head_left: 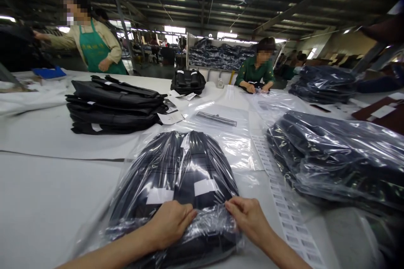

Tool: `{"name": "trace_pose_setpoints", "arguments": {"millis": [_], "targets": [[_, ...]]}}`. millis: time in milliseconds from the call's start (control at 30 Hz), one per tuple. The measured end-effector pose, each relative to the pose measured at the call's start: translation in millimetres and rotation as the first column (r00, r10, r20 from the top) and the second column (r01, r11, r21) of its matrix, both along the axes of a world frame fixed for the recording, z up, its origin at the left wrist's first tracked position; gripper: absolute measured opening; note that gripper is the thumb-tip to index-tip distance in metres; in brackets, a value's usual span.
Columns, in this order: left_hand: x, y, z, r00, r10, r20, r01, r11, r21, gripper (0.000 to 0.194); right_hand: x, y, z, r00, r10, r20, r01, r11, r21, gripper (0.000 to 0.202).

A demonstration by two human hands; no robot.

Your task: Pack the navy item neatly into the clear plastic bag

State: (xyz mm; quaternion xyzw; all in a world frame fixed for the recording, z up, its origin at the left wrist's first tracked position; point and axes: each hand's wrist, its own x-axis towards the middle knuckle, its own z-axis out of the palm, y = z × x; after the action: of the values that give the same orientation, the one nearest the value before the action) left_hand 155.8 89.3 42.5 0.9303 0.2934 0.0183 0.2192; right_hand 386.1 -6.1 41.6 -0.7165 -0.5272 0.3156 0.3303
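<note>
In front of me a black backpack (189,162) lies inside a clear plastic bag (210,222) on the white table. Two white tags show through the film. My left hand (172,222) is closed on the gathered plastic across the near part of the backpack. My right hand (248,218) pinches the same plastic at the right side, thumb against fingers. The bag's film is crumpled between the two hands. Beyond the backpack lie flat clear plastic bags (235,147), one with a dark printed strip.
A stack of black bags (116,103) stands at left, with paper tags (172,117) beside it. Plastic-wrapped bags (341,155) are piled at right, next to a label sheet (284,201). One co-worker (259,69) works across the table; another person (94,46) stands at far left.
</note>
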Motion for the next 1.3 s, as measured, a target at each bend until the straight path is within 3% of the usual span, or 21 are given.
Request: {"name": "trace_pose_setpoints", "arguments": {"millis": [100,200,233,300,367,433,500,633,700,833,933,1000,1067,1133,1200,1300], "targets": [[0.4,-3.2,-4.7,0.997,0.067,0.034,-0.068,0.998,0.007,0.037,-3.7,1.6,7.2,0.970,0.023,0.241,-0.037,0.998,0.054,0.035],[-4.1,-4.6,-8.4,0.969,0.150,0.195,-0.143,0.988,-0.052,0.016,-5.6,5.7,9.7,0.962,0.017,0.273,-0.024,1.000,0.019,0.034],[-5.9,-4.0,-9.4,0.958,0.138,0.253,-0.133,0.990,-0.034,0.022,-5.7,7.2,9.4,0.961,0.012,0.275,-0.016,1.000,0.010,0.033],[-8.4,-1.0,-10.1,0.948,-0.003,0.318,-0.031,0.994,0.102,0.044,-5.1,9.9,8.2,0.962,0.001,0.272,-0.002,1.000,0.002,0.032],[-8.5,3.5,-7.9,0.937,-0.245,0.248,0.187,0.954,0.236,0.058,-4.0,11.9,7.1,0.962,-0.006,0.271,0.005,1.000,0.004,0.032],[-6.2,7.7,-2.2,0.880,-0.456,0.129,0.422,0.878,0.226,0.069,-2.6,12.7,6.8,0.963,-0.007,0.269,0.008,1.000,-0.002,0.032],[-3.2,9.6,6.2,0.832,-0.549,0.074,0.540,0.834,0.117,0.074,-2.0,12.4,6.3,0.969,-0.011,0.246,0.018,1.000,-0.025,0.032],[-0.9,6.0,23.9,0.852,-0.518,0.074,0.520,0.854,-0.001,0.065,-3.6,13.6,3.2,0.991,-0.049,0.125,0.057,0.997,-0.059,0.031],[-1.7,3.2,29.9,0.859,-0.503,0.093,0.507,0.861,-0.027,0.057,-1.2,18.7,3.3,0.998,-0.057,-0.009,0.056,0.993,-0.101,0.031],[-3.2,1.7,32.1,0.860,-0.493,0.131,0.501,0.864,-0.043,0.051,31.8,26.7,15.7,0.951,-0.156,-0.266,0.101,0.973,-0.207,0.040],[-2.9,3.2,28.7,0.867,-0.482,0.128,0.490,0.870,-0.046,0.052,70.9,4.6,28.8,0.918,-0.294,-0.266,0.274,0.955,-0.111,0.054],[-2.5,4.0,26.7,0.868,-0.482,0.121,0.490,0.870,-0.057,0.053,84.7,-23.9,32.1,0.911,-0.252,-0.326,0.260,0.965,-0.019,0.069],[-2.3,4.2,25.8,0.864,-0.485,0.134,0.495,0.866,-0.062,0.054,80.9,-50.3,29.4,0.943,-0.086,-0.323,0.106,0.993,0.045,0.082],[-2.4,4.0,25.8,0.859,-0.485,0.163,0.499,0.865,-0.057,0.054,63.5,-63.8,23.9,0.973,0.004,-0.232,0.007,0.999,0.050,0.085],[-2.9,3.4,26.4,0.857,-0.483,0.179,0.499,0.865,-0.055,0.054,43.1,-62.2,19.8,0.984,-0.062,-0.165,0.074,0.995,0.069,0.062],[-3.8,2.7,26.9,0.861,-0.480,0.165,0.494,0.868,-0.052,0.056,26.2,-47.8,17.0,0.927,-0.234,-0.292,0.278,0.953,0.118,0.039]]}}
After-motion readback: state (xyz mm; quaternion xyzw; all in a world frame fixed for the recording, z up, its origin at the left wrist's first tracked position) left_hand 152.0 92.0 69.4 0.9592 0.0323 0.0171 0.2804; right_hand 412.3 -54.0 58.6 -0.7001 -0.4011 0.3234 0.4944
